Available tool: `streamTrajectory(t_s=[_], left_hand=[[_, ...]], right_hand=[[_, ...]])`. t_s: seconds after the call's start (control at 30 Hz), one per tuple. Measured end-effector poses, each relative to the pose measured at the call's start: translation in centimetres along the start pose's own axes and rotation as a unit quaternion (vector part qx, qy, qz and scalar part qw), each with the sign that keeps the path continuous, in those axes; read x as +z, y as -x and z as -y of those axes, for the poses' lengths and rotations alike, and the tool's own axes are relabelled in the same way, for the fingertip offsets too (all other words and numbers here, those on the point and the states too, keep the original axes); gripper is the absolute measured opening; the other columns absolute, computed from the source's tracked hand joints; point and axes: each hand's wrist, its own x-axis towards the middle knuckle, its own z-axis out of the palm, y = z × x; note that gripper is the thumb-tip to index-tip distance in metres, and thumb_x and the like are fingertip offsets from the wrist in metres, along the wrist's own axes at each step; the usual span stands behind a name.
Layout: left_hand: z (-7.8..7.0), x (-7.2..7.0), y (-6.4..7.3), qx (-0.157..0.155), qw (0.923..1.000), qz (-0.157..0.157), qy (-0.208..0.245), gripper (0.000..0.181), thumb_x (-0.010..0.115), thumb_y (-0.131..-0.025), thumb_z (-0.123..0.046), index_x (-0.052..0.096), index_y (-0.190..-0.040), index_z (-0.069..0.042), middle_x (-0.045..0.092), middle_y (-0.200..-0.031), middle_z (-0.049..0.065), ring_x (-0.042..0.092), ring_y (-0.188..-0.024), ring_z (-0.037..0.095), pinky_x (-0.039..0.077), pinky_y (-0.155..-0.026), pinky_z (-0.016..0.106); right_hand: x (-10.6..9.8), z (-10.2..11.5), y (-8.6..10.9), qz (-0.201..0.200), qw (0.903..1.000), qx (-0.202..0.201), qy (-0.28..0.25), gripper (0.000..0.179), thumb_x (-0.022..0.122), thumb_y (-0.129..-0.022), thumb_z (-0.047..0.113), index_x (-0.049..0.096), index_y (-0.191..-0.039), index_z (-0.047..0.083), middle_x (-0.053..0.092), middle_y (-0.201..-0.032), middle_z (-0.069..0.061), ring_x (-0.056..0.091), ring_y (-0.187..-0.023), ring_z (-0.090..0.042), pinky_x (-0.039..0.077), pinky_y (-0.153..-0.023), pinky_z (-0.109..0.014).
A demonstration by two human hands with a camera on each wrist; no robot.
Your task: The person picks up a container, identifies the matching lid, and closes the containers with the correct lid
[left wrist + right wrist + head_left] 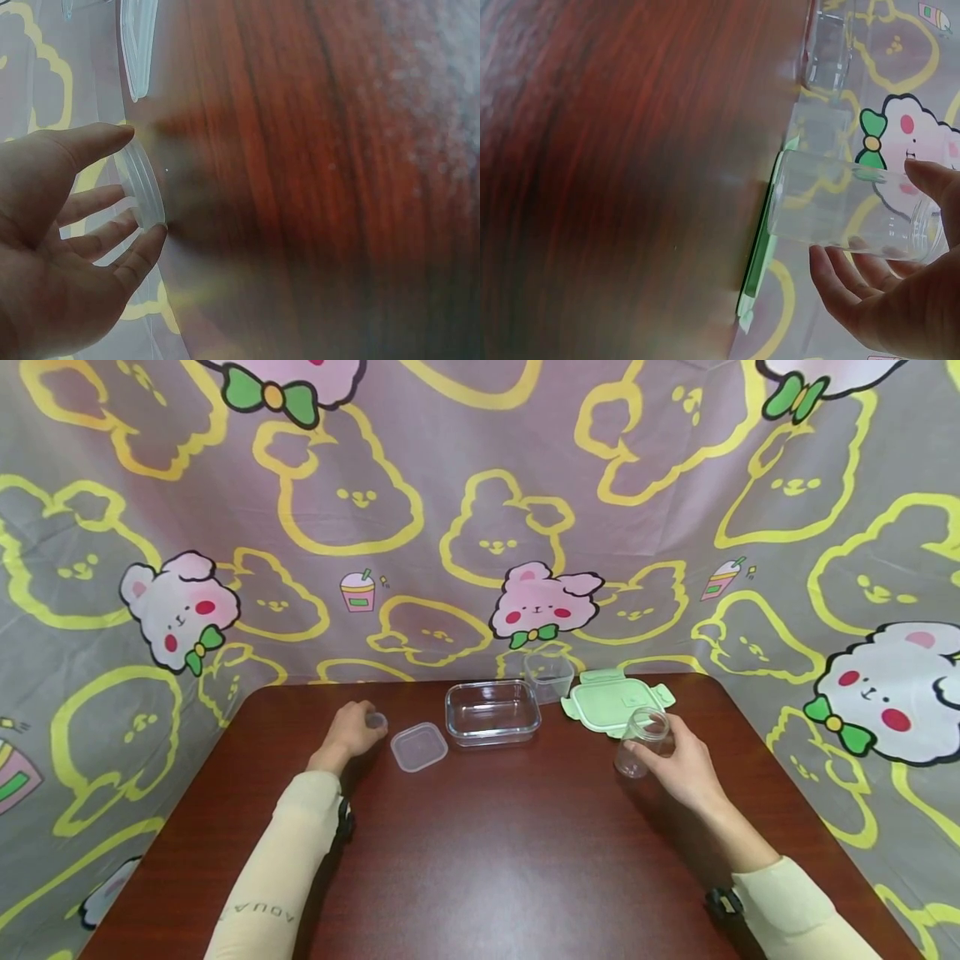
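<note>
At the left of the table, my left hand (352, 729) pinches a small round translucent lid (144, 184) between thumb and fingers. The lid is on edge close over the tabletop in the left wrist view. Toward the right, my right hand (684, 762) grips a clear jar (642, 742) near its rim, thumb on one side and fingers on the other. The jar looks see-through and uncapped, mouth up. Just right of the left hand lies a flat squarish translucent lid (419, 747). A green clip-sided lid (600, 703) lies behind the jar.
A rectangular glass container (492, 732) stands at the back middle of the brown table (495, 852). Beside it, a clear squarish plastic tub (549, 677) stands near the back edge. A patterned cloth (450, 552) hangs around the table's back and sides.
</note>
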Motion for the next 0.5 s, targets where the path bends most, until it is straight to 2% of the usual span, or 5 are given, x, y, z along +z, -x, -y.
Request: streamTrajectory(t_s=[0.33,0.5], left_hand=[[0.05,0.01,-0.06,0.000,1.0000,-0.001,-0.004,0.050,0.073,-0.090,-0.018,0.058,-0.127,0.013,0.058,-0.120,0.032,0.057,-0.113,0.047,0.048,-0.099,0.057],[-0.15,0.01,-0.13,0.005,1.0000,-0.001,-0.003,0.050,0.073,-0.091,-0.018,0.058,-0.127,0.013,0.058,-0.120,0.031,0.057,-0.112,0.046,0.048,-0.098,0.057]], right_hand=[[0.24,0.32,0.24,0.000,0.9999,-0.011,-0.001,0.062,0.079,-0.091,0.028,0.051,-0.138,-0.001,0.069,-0.116,-0.022,0.072,-0.097,-0.035,0.053,-0.077,-0.024],[0.32,0.53,0.28,0.004,0.9998,-0.018,0.000,0.062,0.079,-0.091,0.029,0.052,-0.138,0.000,0.069,-0.116,-0.019,0.072,-0.095,-0.032,0.053,-0.076,-0.025]])
